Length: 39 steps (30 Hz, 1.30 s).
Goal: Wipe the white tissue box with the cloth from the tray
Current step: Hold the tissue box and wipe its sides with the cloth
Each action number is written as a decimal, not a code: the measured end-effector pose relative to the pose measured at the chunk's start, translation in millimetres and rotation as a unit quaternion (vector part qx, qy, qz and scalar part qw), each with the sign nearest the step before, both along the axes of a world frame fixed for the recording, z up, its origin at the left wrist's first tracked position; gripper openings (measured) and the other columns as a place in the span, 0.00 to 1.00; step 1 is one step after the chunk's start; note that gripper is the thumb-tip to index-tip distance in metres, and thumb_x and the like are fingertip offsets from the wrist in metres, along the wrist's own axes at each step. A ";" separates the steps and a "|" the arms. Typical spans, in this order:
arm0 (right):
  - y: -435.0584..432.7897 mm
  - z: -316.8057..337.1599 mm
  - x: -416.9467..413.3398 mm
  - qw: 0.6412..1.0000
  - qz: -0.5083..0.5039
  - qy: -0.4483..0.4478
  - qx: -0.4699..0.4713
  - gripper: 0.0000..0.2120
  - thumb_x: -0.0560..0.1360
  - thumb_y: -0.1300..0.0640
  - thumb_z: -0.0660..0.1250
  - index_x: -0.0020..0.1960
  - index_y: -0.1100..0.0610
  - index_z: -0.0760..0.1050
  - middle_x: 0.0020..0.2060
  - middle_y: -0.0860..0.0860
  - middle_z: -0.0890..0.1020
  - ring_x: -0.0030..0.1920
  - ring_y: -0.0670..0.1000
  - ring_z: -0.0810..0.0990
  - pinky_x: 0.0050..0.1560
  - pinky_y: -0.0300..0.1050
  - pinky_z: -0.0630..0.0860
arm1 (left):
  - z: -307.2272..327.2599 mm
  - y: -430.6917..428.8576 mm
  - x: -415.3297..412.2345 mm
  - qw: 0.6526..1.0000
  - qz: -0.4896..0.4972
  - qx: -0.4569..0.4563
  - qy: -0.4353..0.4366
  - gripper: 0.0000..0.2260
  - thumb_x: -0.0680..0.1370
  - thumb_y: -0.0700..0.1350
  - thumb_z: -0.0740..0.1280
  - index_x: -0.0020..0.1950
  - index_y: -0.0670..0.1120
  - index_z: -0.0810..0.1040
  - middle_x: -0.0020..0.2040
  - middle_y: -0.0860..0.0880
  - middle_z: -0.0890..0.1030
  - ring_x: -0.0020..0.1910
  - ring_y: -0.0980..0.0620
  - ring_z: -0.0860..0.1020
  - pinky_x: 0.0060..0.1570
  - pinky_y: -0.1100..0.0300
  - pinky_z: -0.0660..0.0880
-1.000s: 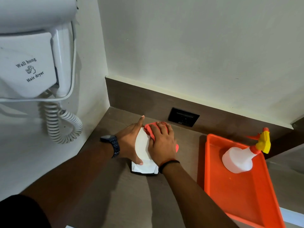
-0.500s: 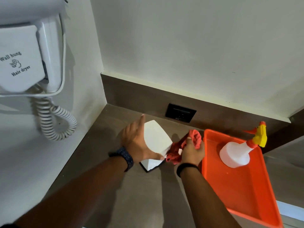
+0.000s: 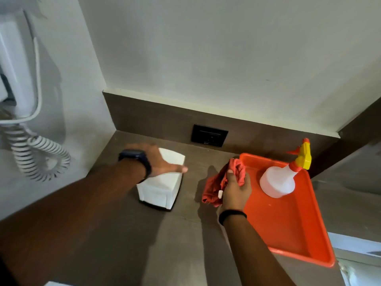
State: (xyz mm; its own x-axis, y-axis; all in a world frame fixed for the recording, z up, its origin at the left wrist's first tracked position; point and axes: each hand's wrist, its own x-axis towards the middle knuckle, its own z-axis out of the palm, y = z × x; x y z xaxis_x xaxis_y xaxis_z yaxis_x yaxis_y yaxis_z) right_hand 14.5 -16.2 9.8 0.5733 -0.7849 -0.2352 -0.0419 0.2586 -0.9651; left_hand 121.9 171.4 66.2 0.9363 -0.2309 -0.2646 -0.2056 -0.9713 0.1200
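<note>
Since the last moment the right hand (image 3: 235,191) has carried the red cloth (image 3: 218,182) off the white tissue box (image 3: 162,182) to the orange tray's (image 3: 288,223) left edge, still clenched around it. The left hand (image 3: 162,162) lies flat on the box's top, on the brown counter (image 3: 144,244). A spray bottle (image 3: 278,182) stands in the tray.
</note>
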 end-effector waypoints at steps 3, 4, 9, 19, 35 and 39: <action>9.1 -5.4 -7.3 0.999 0.031 -0.003 -0.016 0.13 0.76 0.62 0.65 0.60 0.52 0.75 0.58 0.55 0.81 0.53 0.49 0.80 0.61 0.48 0.74 | -3.3 17.7 11.8 0.979 -0.191 0.065 0.013 0.71 0.40 0.85 0.57 0.76 0.51 0.45 0.77 0.45 0.54 0.74 0.43 0.54 0.72 0.44 0.53; 12.7 -6.9 -8.9 0.999 0.044 -0.001 -0.016 0.13 0.76 0.62 0.66 0.59 0.52 0.75 0.57 0.54 0.82 0.50 0.45 0.80 0.57 0.42 0.75 | -4.9 17.1 14.6 0.964 -0.254 0.079 0.031 0.72 0.40 0.84 0.59 0.75 0.51 0.40 0.78 0.46 0.50 0.75 0.44 0.48 0.73 0.45 0.46; 34.2 -10.8 -2.0 0.994 0.111 -0.007 -0.003 0.14 0.76 0.63 0.65 0.60 0.53 0.76 0.52 0.48 0.81 0.48 0.39 0.79 0.45 0.29 0.73 | -24.0 6.0 11.5 0.953 -0.293 0.056 0.046 0.66 0.48 0.70 0.75 0.75 0.51 0.43 0.76 0.48 0.55 0.72 0.47 0.56 0.71 0.48 0.57; 89.8 -20.4 25.8 0.974 0.221 0.000 0.057 0.20 0.78 0.47 0.62 0.70 0.48 0.69 0.68 0.43 0.75 0.66 0.41 0.72 0.71 0.45 0.67 | -40.5 10.2 6.8 0.957 -0.287 0.004 -0.026 0.60 0.45 0.70 0.69 0.72 0.51 0.52 0.70 0.50 0.66 0.67 0.47 0.64 0.67 0.46 0.63; 89.9 -15.0 33.3 0.978 0.197 0.068 0.024 0.15 0.79 0.50 0.59 0.65 0.46 0.73 0.64 0.50 0.78 0.65 0.52 0.75 0.69 0.54 0.70 | -40.7 10.4 7.0 0.957 -0.287 -0.011 -0.031 0.59 0.45 0.71 0.69 0.71 0.51 0.55 0.68 0.51 0.68 0.64 0.49 0.66 0.66 0.49 0.64; 106.2 -28.8 6.5 0.980 0.176 0.088 0.038 0.10 0.77 0.43 0.58 0.55 0.33 0.73 0.59 0.46 0.81 0.60 0.50 0.78 0.65 0.57 0.74 | -39.8 9.9 7.4 0.958 -0.286 -0.006 -0.015 0.59 0.45 0.71 0.70 0.71 0.52 0.54 0.68 0.51 0.67 0.64 0.48 0.66 0.64 0.49 0.66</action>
State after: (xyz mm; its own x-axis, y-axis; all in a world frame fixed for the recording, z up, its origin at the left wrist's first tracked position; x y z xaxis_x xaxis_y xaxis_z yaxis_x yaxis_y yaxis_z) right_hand 20.9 90.0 -19.0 0.7515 -0.5218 -0.4038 -0.3046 0.2685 -0.9138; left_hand 129.4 181.3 26.4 0.6628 -0.7115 -0.2334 -0.7075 -0.6971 0.1163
